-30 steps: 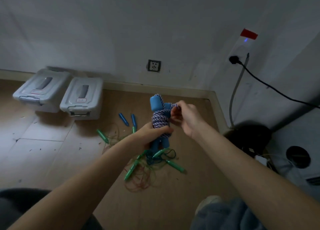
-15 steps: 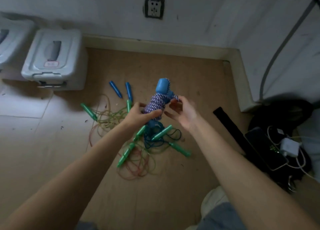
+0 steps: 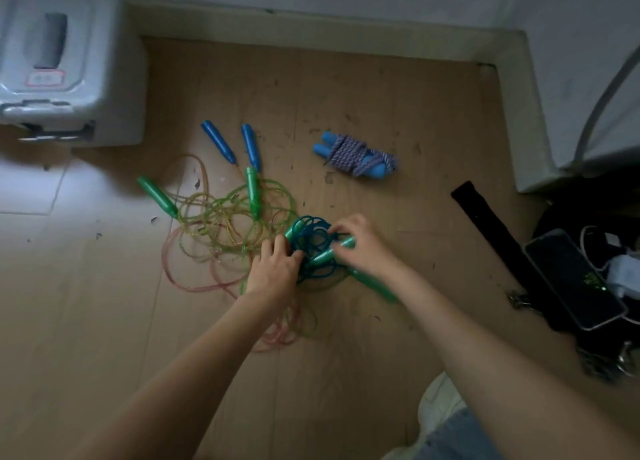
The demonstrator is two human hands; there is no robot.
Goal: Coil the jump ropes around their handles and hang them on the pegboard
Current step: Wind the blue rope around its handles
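at frame centre the right hand (image 3: pixel 360 248) pinches a green handle (image 3: pixel 330 252) angled up-right across the dark blue rope tangle (image 3: pixel 311 241), while the left hand (image 3: pixel 273 269), fingers curled, grips its left edge.

Coiled rope (image 3: pixel 358 155): blue handles side by side, purple-white cord wound around them, flat on floor near back wall skirting. Dark blue-green rope (image 3: pixel 311 245) bunched mid-floor with green handles (image 3: pixel 330 253). Loose tangle (image 3: pixel 221 224) of green, yellow, pink cords to its left; blue handles (image 3: pixel 235 146) behind.
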